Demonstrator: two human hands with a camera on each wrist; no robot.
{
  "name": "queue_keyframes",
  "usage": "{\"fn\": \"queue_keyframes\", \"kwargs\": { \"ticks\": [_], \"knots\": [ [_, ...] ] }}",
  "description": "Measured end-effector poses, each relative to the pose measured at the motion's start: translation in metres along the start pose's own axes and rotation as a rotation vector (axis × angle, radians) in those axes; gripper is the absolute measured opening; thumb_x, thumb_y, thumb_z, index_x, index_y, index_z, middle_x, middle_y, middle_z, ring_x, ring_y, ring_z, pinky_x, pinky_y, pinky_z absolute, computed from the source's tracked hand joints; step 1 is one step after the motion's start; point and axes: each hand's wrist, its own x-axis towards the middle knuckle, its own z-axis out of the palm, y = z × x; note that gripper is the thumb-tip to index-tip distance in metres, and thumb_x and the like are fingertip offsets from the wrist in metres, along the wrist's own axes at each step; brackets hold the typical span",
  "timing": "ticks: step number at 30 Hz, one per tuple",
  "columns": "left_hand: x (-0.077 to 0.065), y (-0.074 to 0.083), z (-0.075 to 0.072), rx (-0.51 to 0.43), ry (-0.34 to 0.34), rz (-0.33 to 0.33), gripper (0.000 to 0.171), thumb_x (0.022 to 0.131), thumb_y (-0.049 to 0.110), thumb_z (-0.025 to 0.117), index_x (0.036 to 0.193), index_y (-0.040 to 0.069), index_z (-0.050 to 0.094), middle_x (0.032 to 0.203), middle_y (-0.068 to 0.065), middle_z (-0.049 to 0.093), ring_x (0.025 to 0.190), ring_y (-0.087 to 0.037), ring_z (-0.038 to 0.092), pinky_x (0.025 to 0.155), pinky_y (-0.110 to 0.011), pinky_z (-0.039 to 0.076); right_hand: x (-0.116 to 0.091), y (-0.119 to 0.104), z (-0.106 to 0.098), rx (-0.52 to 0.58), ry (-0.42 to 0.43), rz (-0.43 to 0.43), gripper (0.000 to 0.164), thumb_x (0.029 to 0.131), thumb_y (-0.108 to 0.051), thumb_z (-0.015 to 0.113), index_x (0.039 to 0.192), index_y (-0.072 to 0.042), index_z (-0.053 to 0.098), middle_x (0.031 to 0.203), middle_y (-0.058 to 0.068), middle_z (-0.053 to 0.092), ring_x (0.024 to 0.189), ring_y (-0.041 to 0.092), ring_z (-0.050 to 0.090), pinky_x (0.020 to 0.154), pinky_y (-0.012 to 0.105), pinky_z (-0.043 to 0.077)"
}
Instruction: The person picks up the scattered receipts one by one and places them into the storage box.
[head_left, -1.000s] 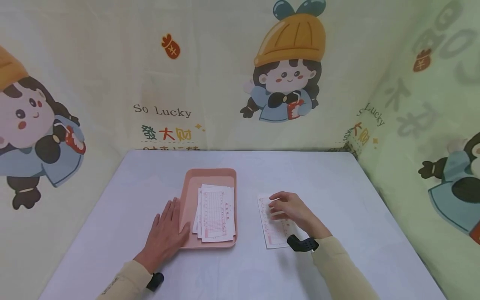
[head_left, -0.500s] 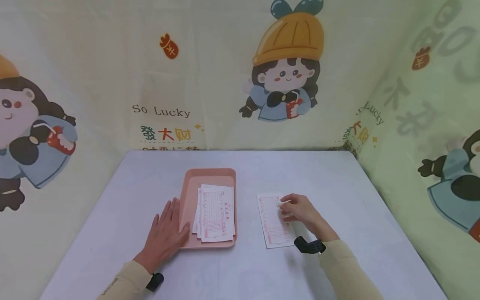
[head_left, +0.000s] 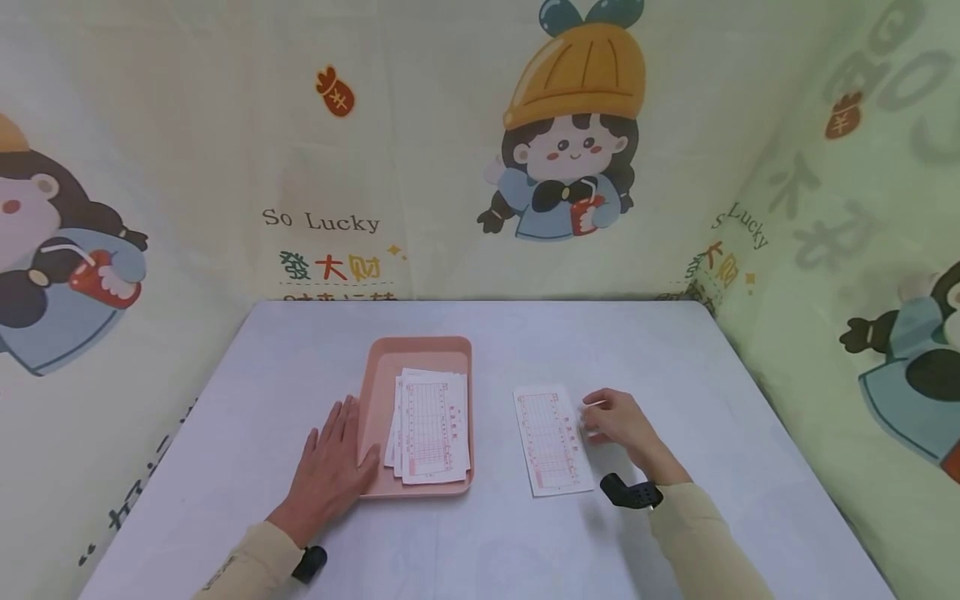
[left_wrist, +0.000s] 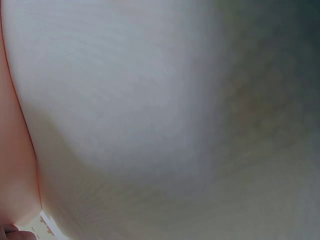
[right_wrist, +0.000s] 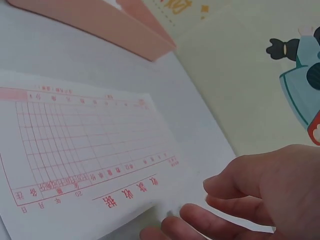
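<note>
A pink tray [head_left: 382, 358] lies left of the table's middle, with a loose stack of white receipt forms [head_left: 435, 429] printed in red inside it. My left hand [head_left: 330, 467] rests at the tray's left side, fingers straight and thumb over its near left rim. To the right of the tray, another receipt form [head_left: 553, 440] lies flat on the table; whether it is one sheet or several I cannot tell. Just beyond its right edge hovers my right hand [head_left: 622, 425], fingers loosely bent and holding nothing. In the right wrist view the thumb and fingers [right_wrist: 235, 175] are apart from the paper.
A white table [head_left: 480, 550] carries these things. Behind it and at both sides hangs a cream cloth [head_left: 435, 150] with cartoon figures and lettering. Each wrist wears a black band, such as the right wristband [head_left: 630, 493].
My right hand has moved right, from above the loose receipt form to beside it, so the whole form now shows. The left hand, the tray and its stack have stayed put.
</note>
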Motion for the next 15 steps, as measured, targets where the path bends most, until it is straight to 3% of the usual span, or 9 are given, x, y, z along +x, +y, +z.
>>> {"fn": "queue_keyframes", "kwargs": {
  "ticks": [9,15],
  "knots": [
    [0.0002,0.0005,0.0003,-0.007,-0.005,-0.004,0.081,0.097,0.041,0.049,0.156,-0.004,0.016,0.163,-0.022,0.021,0.151,-0.041,0.02,0.115,-0.068,0.023,-0.0026,0.0035,-0.0011,-0.061,0.037,0.037,0.034,0.096,-0.015,0.056,0.124,0.004,0.056,0.111,0.022,0.063,0.085,0.024,0.063,0.072,0.034,0.062],
    [0.0004,-0.0008,0.0016,-0.006,-0.003,-0.004,0.081,0.098,0.041,0.048,0.156,-0.004,0.016,0.163,-0.022,0.021,0.151,-0.041,0.019,0.115,-0.068,0.024,-0.002,0.0043,0.0035,-0.09,-0.008,0.054,0.031,0.095,-0.014,0.058,0.12,0.006,0.057,0.104,0.021,0.065,0.078,0.022,0.064,0.067,0.033,0.061]
  ]
}}
